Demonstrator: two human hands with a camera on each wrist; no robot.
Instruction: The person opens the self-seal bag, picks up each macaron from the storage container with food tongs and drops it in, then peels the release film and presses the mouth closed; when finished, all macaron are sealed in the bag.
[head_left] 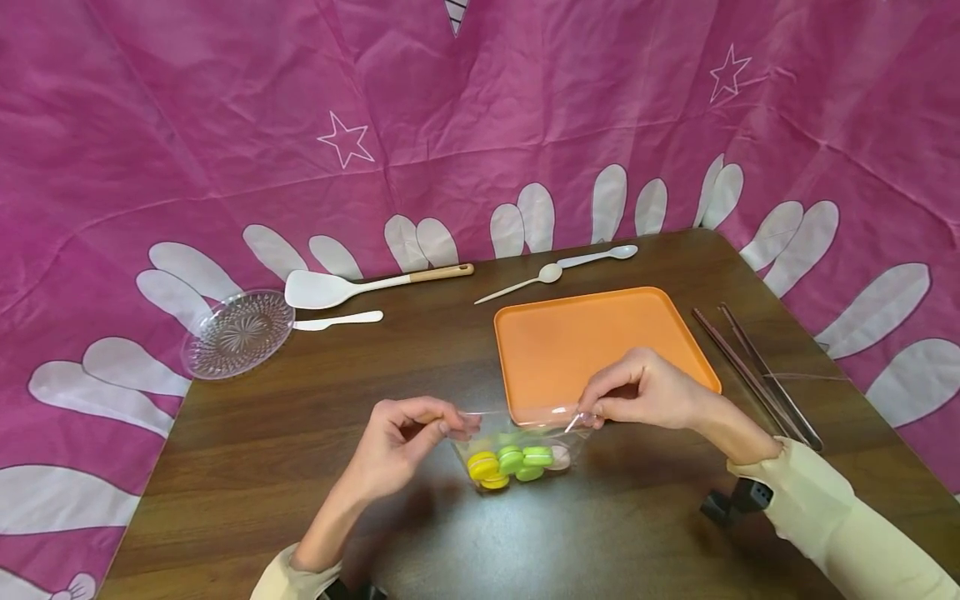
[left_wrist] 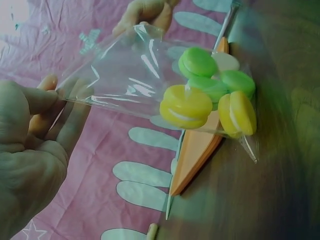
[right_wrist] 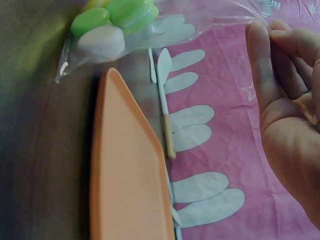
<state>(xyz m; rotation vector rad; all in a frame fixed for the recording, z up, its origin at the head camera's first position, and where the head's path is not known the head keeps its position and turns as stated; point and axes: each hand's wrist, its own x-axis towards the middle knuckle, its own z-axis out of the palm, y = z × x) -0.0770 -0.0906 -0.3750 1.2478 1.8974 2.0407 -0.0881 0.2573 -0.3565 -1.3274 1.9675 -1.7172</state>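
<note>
A clear plastic bag (left_wrist: 120, 75) hangs between the two hands, above the front of the table. Inside at its bottom lie several macarons: yellow ones (head_left: 483, 465), green ones (head_left: 511, 459) and a pale whitish one (right_wrist: 101, 44). My left hand (head_left: 401, 442) pinches one top corner of the bag between thumb and fingers. The opposite top corner is pinched by my right hand (head_left: 651, 392), near the front edge of the orange tray (head_left: 600, 333). Whether the bag's mouth is parted cannot be made out.
Left on the table are a clear glass-like plate (head_left: 240, 333), a white spatula (head_left: 322, 289) with wooden handle and a white knife (head_left: 341, 321). Behind the tray lie a wooden spoon (head_left: 550, 273) and a white spoon (head_left: 622, 252). Metal chopsticks or tongs (head_left: 757, 375) lie at right.
</note>
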